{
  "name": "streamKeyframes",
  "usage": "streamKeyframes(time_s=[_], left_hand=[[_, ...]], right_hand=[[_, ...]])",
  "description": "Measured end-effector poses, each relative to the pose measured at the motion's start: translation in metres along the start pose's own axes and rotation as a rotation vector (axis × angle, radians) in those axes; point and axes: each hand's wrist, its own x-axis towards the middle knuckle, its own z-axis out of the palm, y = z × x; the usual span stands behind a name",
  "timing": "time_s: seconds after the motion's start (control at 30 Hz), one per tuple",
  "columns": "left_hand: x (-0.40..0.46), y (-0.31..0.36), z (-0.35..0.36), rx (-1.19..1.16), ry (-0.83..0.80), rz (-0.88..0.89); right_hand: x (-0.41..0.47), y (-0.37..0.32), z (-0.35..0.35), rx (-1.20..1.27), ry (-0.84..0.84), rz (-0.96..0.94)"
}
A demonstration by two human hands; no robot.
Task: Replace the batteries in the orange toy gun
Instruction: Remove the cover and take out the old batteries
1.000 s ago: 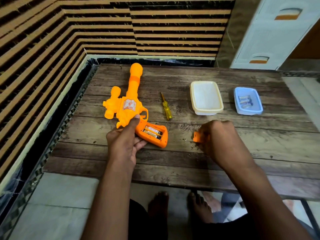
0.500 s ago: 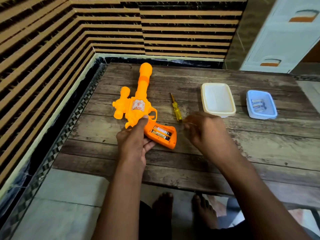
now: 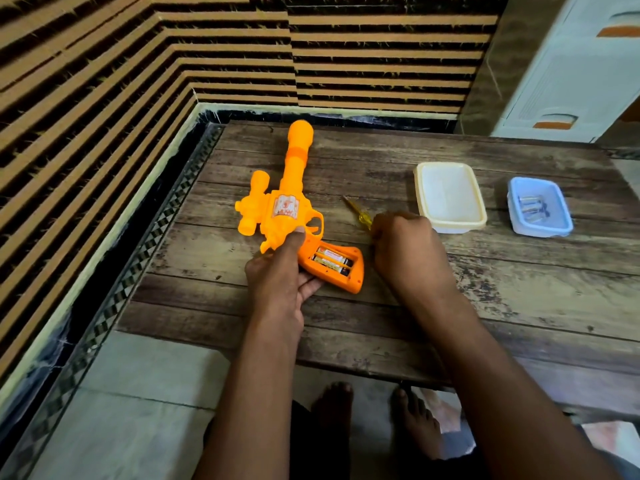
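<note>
Your left hand (image 3: 277, 278) grips the orange plastic toy gun (image 3: 287, 216) lying on the worn wooden plank table (image 3: 502, 289), thumb pressed on its body; two batteries (image 3: 330, 261) show in the open handle. Your right hand (image 3: 405, 247) curls its fingers at the yellow-handled screwdriver (image 3: 358, 213); whether they clamp it, I cannot tell.

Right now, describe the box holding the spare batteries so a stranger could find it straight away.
Start at the wooden table and look to its far right side. Two shallow plastic boxes sit there side by side; the blue box is the outer, smaller one. Unlike the empty cream box beside it, it holds several batteries.
</note>
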Motion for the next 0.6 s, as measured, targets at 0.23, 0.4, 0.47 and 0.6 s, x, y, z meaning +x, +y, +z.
streamKeyframes(time_s=[0.23,0.4,0.47,0.6], left_hand=[[0.000,0.001,-0.001,0.014,-0.010,0.025],[0.002,-0.001,0.000,0.022,-0.012,0.034],[0.001,-0.001,0.000,0.018,-0.014,0.036],[0.001,-0.001,0.001,0.020,-0.017,0.044]], right_hand=[[-0.016,0.002,-0.007,0.336,0.304,-0.020],[-0.030,-0.006,-0.018,0.535,0.547,-0.241],[-0.030,-0.008,-0.018,0.570,0.568,-0.310],[-0.030,-0.013,-0.018,0.706,0.564,-0.371]])
